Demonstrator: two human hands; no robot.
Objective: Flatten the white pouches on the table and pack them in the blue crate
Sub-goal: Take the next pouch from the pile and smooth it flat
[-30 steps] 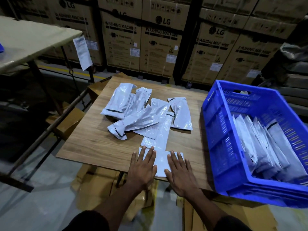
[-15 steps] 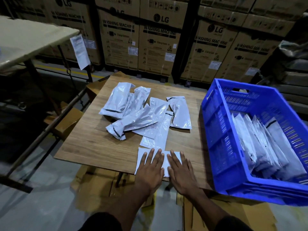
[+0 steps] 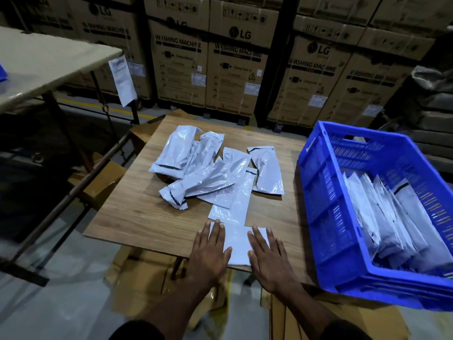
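One white pouch (image 3: 236,242) lies flat at the near edge of the small wooden table (image 3: 137,212). My left hand (image 3: 209,253) rests palm down on its left part and my right hand (image 3: 268,257) on its right part, fingers spread, gripping nothing. Behind it a loose pile of white pouches (image 3: 210,173) covers the middle of the table, some puffed up, some overlapping. The blue crate (image 3: 328,217) stands to the right of the table with several flattened pouches (image 3: 387,222) standing on edge inside it.
Stacked cardboard washing machine boxes (image 3: 235,69) form a wall behind the table. A pale table (image 3: 46,60) on dark metal legs stands at the left, a paper sheet (image 3: 122,79) hanging from its corner. Cardboard boxes (image 3: 147,285) sit under the wooden table.
Both hands came close together on the pouch half a second ago and have now slid apart along it, the left hand to the left and the right hand to the right.
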